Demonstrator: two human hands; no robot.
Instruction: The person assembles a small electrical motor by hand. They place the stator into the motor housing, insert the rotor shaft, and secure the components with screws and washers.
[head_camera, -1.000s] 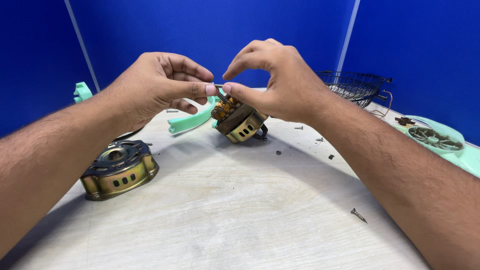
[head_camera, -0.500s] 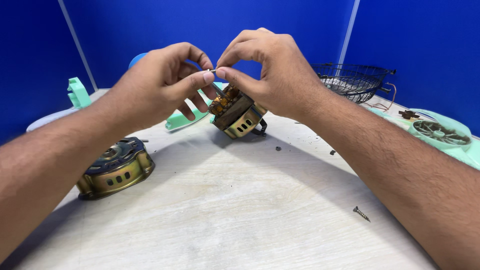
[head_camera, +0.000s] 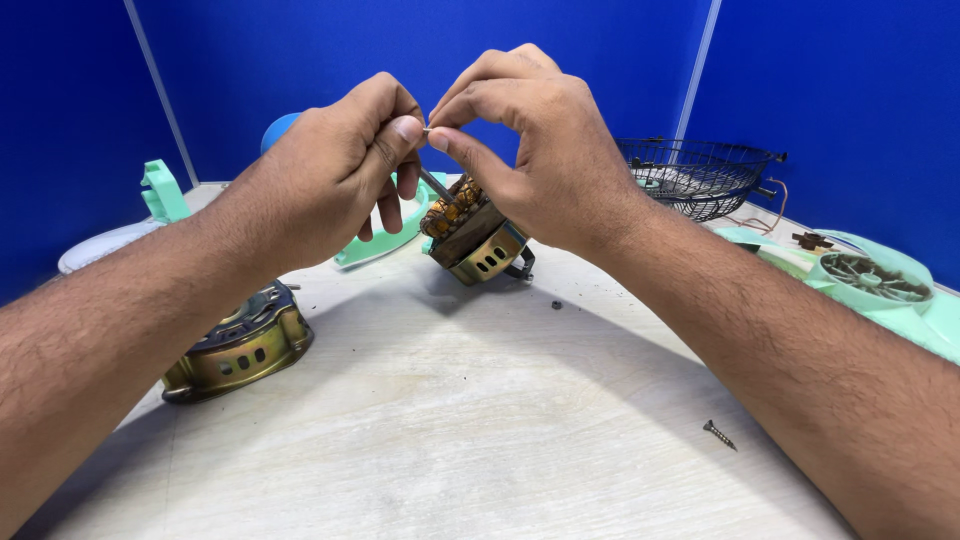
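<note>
We hold both hands raised over the desk (head_camera: 480, 400), the left hand (head_camera: 330, 170) and the right hand (head_camera: 530, 150) meeting fingertip to fingertip, each grip narrowed to a pinch on a thin metal rod (head_camera: 436, 186) that slants down from between them; what the rod ends in is hidden, though it seems to reach the motor stator (head_camera: 475, 235) with copper windings sitting just below the grips. Below and to the left of the left grip lies a brass-coloured motor cover (head_camera: 240, 345), behind the stator a mint green plastic piece (head_camera: 375, 245), far right of the right grip a wire fan guard (head_camera: 700, 175), and nearer us a loose screw (head_camera: 718, 434).
</note>
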